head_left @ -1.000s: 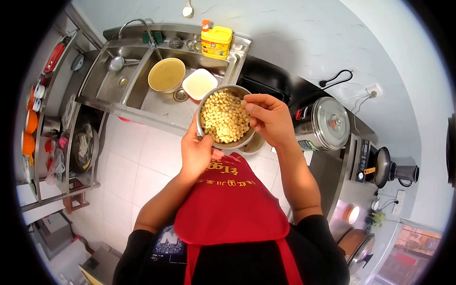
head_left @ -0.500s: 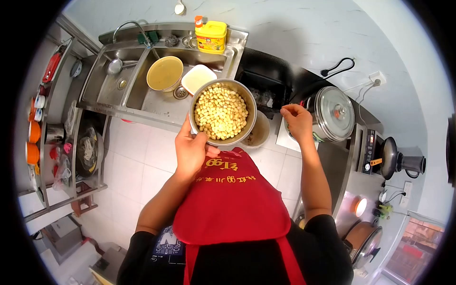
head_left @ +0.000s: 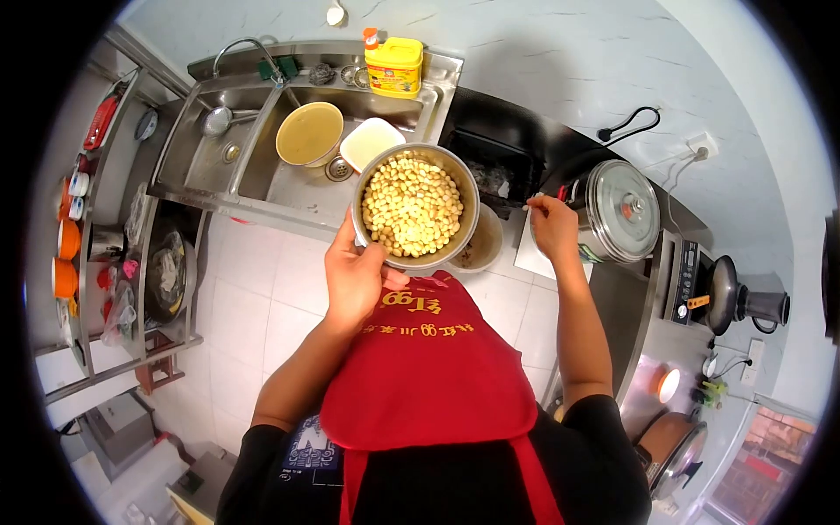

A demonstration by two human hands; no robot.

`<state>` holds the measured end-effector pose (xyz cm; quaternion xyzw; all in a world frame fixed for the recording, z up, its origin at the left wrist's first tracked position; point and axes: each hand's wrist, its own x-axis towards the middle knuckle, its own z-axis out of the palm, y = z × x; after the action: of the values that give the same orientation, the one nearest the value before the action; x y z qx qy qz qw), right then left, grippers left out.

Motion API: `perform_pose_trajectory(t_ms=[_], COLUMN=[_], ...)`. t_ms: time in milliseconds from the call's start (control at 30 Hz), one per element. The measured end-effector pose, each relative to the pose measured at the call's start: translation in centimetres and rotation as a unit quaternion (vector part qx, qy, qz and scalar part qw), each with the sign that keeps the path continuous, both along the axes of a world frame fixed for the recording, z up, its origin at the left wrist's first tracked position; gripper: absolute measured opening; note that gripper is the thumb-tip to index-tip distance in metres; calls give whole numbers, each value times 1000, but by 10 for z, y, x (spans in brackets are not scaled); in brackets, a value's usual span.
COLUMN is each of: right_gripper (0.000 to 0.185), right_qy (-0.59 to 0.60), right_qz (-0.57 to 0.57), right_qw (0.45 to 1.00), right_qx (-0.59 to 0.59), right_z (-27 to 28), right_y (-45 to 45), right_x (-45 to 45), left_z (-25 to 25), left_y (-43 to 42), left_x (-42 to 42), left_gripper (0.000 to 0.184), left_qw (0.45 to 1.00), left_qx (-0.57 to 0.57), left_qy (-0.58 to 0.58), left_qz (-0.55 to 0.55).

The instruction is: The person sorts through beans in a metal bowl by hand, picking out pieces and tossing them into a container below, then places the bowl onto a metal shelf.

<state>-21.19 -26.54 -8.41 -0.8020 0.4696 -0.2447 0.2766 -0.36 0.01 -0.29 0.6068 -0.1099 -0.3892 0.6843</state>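
My left hand [head_left: 354,278] is closed on the near left rim of a round metal pot [head_left: 470,223], holding it up in front of the red apron [head_left: 420,376]. Pale yellow beans [head_left: 411,207], like soybeans, fill much of it. Over to the right, my right hand [head_left: 555,229] hangs above a white board or surface [head_left: 531,258], just left of the big lidded steel pot [head_left: 626,210]. Its fingertips are pinched together; whatever they hold, if anything, is too small to make out. Partly hidden behind the bean pot is a pale bucket [head_left: 484,245].
The steel double sink [head_left: 302,188] holds a yellowish bowl [head_left: 310,133], a white square container [head_left: 371,142] and a ladle [head_left: 217,121]. A yellow detergent jug [head_left: 394,68] stands on its back ledge. An induction cooker [head_left: 685,280] is at right; shelves [head_left: 131,254] line the left.
The whole view has shifted slightly. My left hand keeps its hold on the pot of beans. My right hand stays near the same place, its fingers bent a little further down.
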Motion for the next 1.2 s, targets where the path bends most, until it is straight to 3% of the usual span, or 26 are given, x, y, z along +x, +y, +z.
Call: perform_pose_trajectory(t_ms=[300,400,467,533,600,700,867,933,967,1000,1067,1100,1200], right_gripper=[16,18,23,27,37,45,48,41,38,35,34,31,29], right_qy=[89,-5,-89,-128,-207,-155,-73,-210,-223,-236,-110,-100,-113], right_qz=[0,16,22,47,95,150,140,152,148,145,144,135,151], right_qw=[995,1000,972,962,901,902,899,932,936,940,914,893,897], right_qx=[-43,23,216,238,370,373,409,254,228,202,363,417,399], right_z=[4,9,41,56,76,82,79,92,96,101,104,94,89], right_y=[8,21,48,70,91,116,119,149,152,154,134,129,138], right_x=[-1,-2,13,22,35,63,87,83,86,90,100,107,101], left_z=[4,5,3,3,0,-3,-1,12,4,0,-7,-11,-1], left_y=[4,4,4,4,4,2,2,20,25,23,16,12,21], left_x=[-1,-1,0,0,2,5,11,0,-2,5,19,24,17], left_gripper=[66,61,61,60,60,60,56,50,61,61,61,63,56], left_qw=[1000,1000,1000,1000,1000,1000,999,998,994,993,998,998,999], left_qx=[-7,-7,-6,-11,-14,-2,43,-23,-78,-78,39,27,36], left_qy=[-7,-9,-11,-11,-7,11,33,-61,-65,-66,37,63,28], left_qz=[-8,0,-1,-3,-3,-10,-5,27,45,51,13,4,26])
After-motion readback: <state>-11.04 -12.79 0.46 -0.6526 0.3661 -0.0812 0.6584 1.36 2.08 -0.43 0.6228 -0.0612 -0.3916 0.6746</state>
